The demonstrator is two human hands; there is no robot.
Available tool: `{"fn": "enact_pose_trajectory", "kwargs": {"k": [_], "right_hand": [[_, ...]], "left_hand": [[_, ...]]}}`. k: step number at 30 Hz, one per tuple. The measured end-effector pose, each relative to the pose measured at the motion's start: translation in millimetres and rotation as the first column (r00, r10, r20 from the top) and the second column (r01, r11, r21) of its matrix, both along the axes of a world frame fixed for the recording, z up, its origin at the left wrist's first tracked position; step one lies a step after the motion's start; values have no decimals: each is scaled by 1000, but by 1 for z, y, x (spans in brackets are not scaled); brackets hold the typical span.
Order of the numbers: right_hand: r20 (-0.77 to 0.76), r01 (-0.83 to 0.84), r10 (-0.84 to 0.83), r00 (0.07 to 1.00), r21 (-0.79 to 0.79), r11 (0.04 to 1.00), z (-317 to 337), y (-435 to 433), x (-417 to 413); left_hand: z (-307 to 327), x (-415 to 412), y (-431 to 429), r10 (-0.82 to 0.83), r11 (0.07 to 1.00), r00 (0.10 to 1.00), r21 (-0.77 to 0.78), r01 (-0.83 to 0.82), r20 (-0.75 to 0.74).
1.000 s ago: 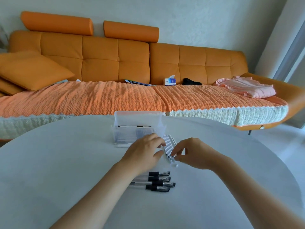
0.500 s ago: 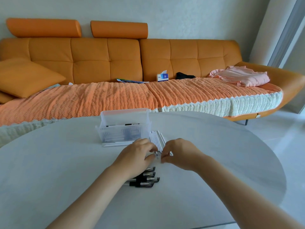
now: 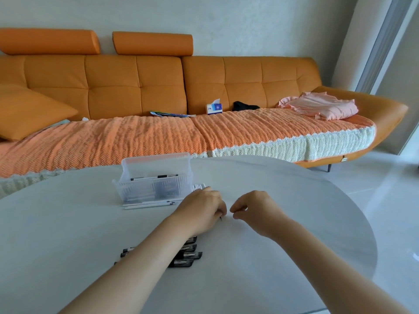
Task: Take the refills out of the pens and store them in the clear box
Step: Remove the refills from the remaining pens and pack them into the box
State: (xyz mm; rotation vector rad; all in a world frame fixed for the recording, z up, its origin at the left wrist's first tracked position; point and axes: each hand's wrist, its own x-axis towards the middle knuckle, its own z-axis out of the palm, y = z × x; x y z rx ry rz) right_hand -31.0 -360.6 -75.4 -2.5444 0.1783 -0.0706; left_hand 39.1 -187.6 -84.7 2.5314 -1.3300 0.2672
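I see an orange sofa (image 3: 158, 82); on its seat lie a tissue box (image 3: 214, 108), magazines (image 3: 170, 114), and a pink garment (image 3: 322, 105) at its right end.

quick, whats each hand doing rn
Left hand: gripping a refill, only its dark tip showing.
Right hand: fingers curled, contents cannot be told.

Both hands over the table (image 3: 294, 200), side by side, a small gap between them. Left hand (image 3: 201, 210) just left of right hand (image 3: 254, 209).

Clear box (image 3: 156, 184) beyond left hand and to its left, lid standing up along the far side.

Loose refills (image 3: 149, 203) on table along box's near side, left of left hand. Refill bundle (image 3: 199, 186) just past left hand's knuckles, at box's right end.

Pens (image 3: 188, 254) in a row on table, nearer than both hands, partly under left forearm.

Sofa (image 3: 158, 87) behind table. On its seat: tissue box (image 3: 213, 108) straight beyond the hands, folded garment (image 3: 322, 105) far right, cushion (image 3: 29, 112) far left.
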Motion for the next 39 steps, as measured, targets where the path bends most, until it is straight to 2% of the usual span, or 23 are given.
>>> {"fn": "enact_pose_trajectory", "kwargs": {"k": [7, 18, 25, 33, 39], "right_hand": [[-27, 23, -22, 999, 3, 1000, 0, -9, 4], [-107, 99, -110, 988, -103, 990, -2, -7, 2], [-78, 138, -147, 986, -106, 985, -4, -5, -1], [-2, 191, -191, 982, -34, 981, -6, -1, 0], [-27, 227, -228, 973, -38, 973, -6, 0, -2]], "left_hand": [[1, 12, -10, -14, 999, 981, -47, 5, -195], [-1, 24, -20, -49, 998, 998, 37, 50, -42], [-10, 25, -21, -55, 997, 996, -58, 50, -74], [-11, 25, -21, -52, 992, 996, -119, 42, -79], [-9, 24, -24, -53, 988, 994, -149, 38, -100]]}}
